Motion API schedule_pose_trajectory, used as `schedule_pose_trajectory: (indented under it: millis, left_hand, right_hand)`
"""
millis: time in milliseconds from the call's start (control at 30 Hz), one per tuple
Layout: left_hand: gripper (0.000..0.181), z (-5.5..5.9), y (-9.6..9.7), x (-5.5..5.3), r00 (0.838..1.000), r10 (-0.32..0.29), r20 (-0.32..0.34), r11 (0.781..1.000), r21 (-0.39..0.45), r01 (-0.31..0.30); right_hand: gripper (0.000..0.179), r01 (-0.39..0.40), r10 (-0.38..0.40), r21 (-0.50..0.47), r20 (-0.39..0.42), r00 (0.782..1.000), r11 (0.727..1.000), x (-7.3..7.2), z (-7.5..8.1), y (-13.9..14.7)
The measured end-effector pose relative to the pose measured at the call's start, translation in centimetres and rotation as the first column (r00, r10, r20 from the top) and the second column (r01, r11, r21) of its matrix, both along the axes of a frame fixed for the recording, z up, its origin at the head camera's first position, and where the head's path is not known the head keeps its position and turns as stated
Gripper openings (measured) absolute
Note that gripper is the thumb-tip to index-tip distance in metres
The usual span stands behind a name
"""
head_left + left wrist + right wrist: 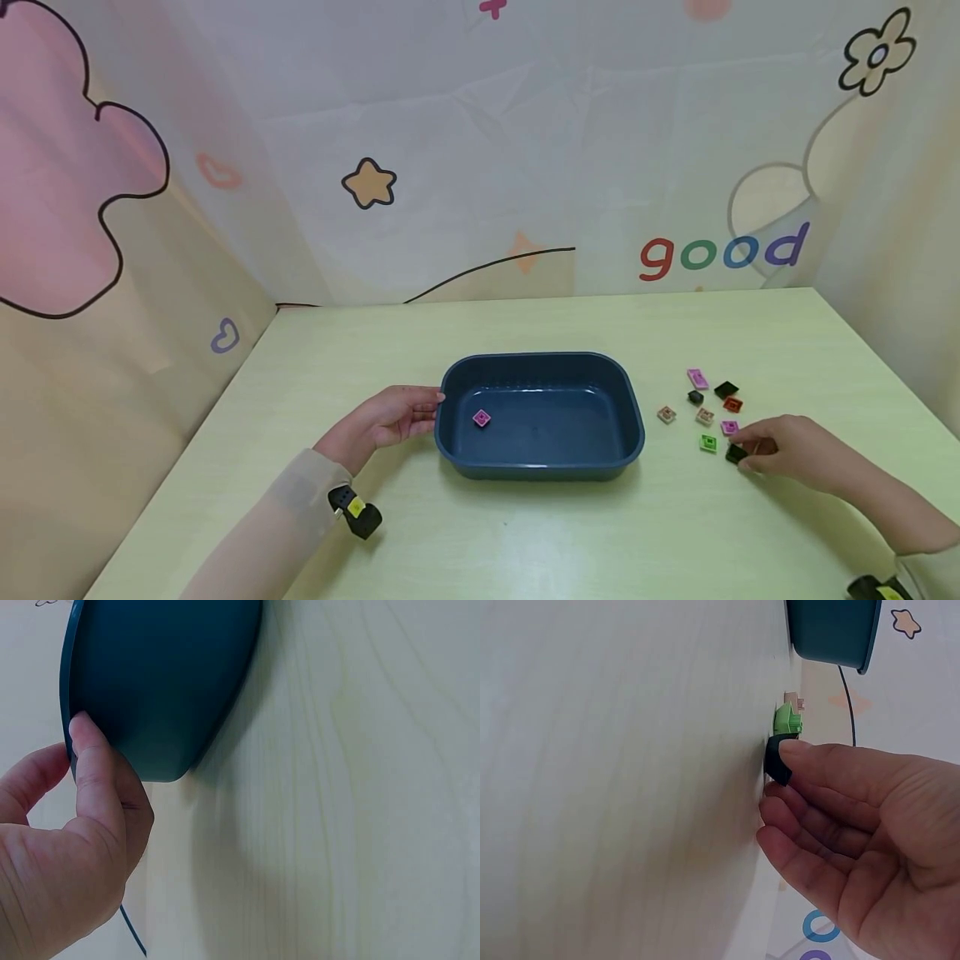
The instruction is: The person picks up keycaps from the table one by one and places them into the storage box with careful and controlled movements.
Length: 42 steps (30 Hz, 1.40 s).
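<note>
Fingers (757, 431) pinching black block (777, 760), backdrop (465, 108) behind, multicoloured lettering (726, 252) — “good”

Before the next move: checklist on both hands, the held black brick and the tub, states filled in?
1. Right hand pinching the black brick: ok, thumb on it.
2. Grip firm: cannot tell.
3. Right hand clear of the adjacent magenta brick: cannot tell whether they touch.
4. Left hand holding the dark blue tub at its rim: ok.
5. Tub upright on the table: ok.
6. Room inside: ok, one pink brick there.
</note>
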<state>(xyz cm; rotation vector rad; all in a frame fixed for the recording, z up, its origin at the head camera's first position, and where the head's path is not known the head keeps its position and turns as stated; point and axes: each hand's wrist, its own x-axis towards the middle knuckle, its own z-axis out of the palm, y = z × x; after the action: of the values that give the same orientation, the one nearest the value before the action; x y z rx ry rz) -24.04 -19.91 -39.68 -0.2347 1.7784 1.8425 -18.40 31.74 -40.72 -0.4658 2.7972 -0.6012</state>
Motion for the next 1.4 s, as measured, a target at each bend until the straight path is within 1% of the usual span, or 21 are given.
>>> schedule_pose_trajectory:
  millis: [333,533,767,1000,1400]
  left_hand:
    - [0.041,0.2,0.1,0.0,1.000,0.014,0.011,1.000,-0.021,-0.014]
    - [0.041,0.2,0.1,0.1,1.000,0.012,0.007,1.000,-0.013,-0.012]
    - [0.041,0.1,0.1,0.0,1.000,0.010,0.006,1.000,0.000,-0.010]
    - [0.042,0.0,0.1,0.0,1.000,0.014,0.011,1.000,-0.004,-0.014]
    - [0.040,0.1,0.1,0.0,1.000,0.002,0.005,1.000,-0.001,-0.002]
  right_hand:
    - [0.036,0.005,-0.005,0.011,-0.004,1.000,1.000,-0.1,0.0,0.1]
    - [0.034,0.020,-0.020,0.018,-0.013,1.000,1.000,-0.1,0.2,0.5]
    - [0.033,0.018,-0.018,0.026,-0.024,1.000,0.999,0.0,0.9,0.6]
    - [0.031,-0.010,0.011,0.030,-0.041,0.999,1.000,0.0,1.5,0.6]
    - [0.032,-0.002,0.003,0.020,-0.021,1.000,1.000,-0.4,2.7,1.0]
